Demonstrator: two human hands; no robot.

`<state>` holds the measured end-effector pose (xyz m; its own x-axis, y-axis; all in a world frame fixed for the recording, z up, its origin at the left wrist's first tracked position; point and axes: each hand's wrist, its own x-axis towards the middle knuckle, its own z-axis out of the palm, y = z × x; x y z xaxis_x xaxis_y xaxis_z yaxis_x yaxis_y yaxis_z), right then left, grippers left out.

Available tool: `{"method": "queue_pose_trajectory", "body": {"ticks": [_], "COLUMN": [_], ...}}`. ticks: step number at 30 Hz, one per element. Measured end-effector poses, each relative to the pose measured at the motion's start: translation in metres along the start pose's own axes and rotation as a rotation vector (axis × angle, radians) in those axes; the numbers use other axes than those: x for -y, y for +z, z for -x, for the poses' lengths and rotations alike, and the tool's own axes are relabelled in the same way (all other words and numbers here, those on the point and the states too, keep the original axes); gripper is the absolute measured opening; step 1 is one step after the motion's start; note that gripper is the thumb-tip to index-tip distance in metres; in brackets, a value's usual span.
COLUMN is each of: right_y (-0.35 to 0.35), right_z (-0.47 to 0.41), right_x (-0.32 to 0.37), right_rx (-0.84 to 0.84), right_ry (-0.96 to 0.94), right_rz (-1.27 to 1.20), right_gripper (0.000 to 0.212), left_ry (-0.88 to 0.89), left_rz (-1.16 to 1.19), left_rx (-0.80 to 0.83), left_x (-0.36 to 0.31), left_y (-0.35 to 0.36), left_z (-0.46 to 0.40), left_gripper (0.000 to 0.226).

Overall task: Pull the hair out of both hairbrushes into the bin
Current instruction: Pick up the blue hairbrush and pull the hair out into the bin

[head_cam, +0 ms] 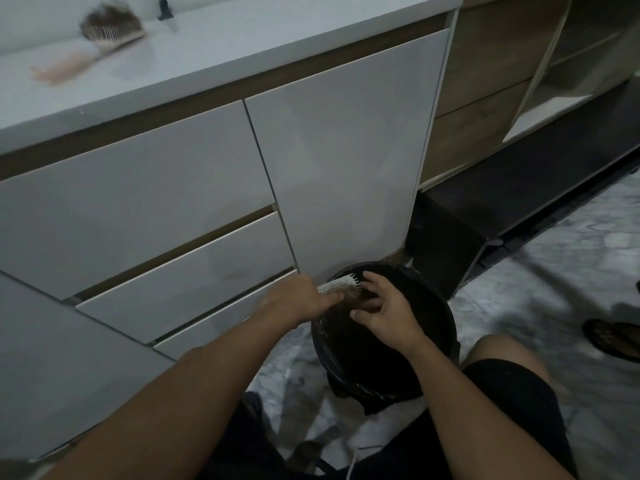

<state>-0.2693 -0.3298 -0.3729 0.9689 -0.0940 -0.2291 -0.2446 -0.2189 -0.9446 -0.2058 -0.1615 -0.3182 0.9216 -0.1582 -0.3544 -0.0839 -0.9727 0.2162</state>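
Person is crouching on the marble floor [561,271] in front of the white drawer unit [173,202], working over a black bin [440,317] that is standing just beside the cabinet base. Left hand [298,301] is closed around the handle end of a white-bristled hairbrush [341,284], holding it over the bin's far-left rim, long axis running left to right, head pointing toward the right hand. Right hand [382,308] is sitting right against the brush head, fingers [372,282] curled in and pinching at a dark clump of hair [360,299] among the bristles; exactly how much it is gripping is hard to tell, the hair is merging with the dark bin. Right hand is the nearer one to the hair and already over the bin mouth, so the pull looks like it is going away from the handle and down. Bin is lined in black; contents are too dark to make out. Second hairbrush [110,26] is lying on the white countertop [242,39] well up and to the left, blurred, head packed with brown hair, pale handle pointing lower left, out of easy reach from here. That one is looking untouched, so the job is roughly at the first half.
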Motion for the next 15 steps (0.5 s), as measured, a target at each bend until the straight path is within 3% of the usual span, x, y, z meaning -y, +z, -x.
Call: {"method": "queue_pose_trajectory", "body": {"ticks": [5, 11, 15], "right_y": [0.008, -0.004, -0.005], "right_z": [-0.002, -0.002, 0.001], "right_x": [-0.007, -0.006, -0.003], "right_rx": [-0.101, -0.205, -0.262], "right_ry": [0.066, 0.072, 0.040], "right_rz": [-0.026, 0.242, 0.430], "right_gripper": [0.070, 0.011, 0.011], "left_ry": [0.019, -0.019, -0.049], "left_rz": [0.027, 0.034, 0.051], "left_rx": [0.015, -0.002, 0.011], "left_x": [-0.004, 0.005, 0.005], "left_y": [-0.001, -0.005, -0.006], "left_z": [0.003, 0.004, 0.005], "left_gripper": [0.087, 0.069, 0.064]}}
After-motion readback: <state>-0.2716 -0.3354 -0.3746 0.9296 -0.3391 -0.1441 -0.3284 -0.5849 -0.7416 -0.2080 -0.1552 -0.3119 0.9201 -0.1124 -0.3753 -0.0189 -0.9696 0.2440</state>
